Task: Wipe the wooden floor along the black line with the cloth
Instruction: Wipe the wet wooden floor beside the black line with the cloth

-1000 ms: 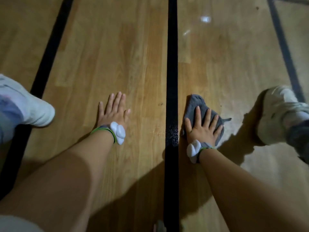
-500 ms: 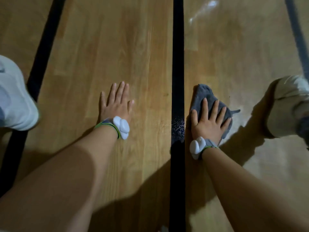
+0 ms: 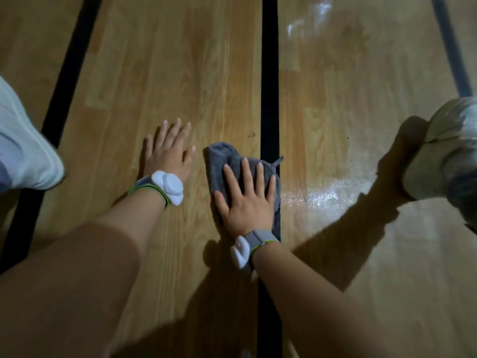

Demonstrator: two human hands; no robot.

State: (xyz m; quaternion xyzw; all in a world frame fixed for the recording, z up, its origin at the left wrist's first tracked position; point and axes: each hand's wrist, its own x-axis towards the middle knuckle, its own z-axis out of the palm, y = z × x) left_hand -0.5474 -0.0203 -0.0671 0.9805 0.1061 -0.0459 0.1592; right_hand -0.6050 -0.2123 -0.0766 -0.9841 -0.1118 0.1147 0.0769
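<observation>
Right hand (image 3: 247, 202), fingers straight, has pushed the cloth (image 3: 222, 161) from right of the black line (image 3: 269, 73) onto it, so the line is now being wiped. Left hand (image 3: 167, 153), fingers released, braces flat on the wooden floor (image 3: 180, 60).

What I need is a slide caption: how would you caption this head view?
Right hand presses a grey cloth over the black line on the wooden floor; left hand rests flat alongside.

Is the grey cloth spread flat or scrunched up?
Scrunched: the grey cloth shows folds and a rumpled edge under the flat right hand.
</observation>
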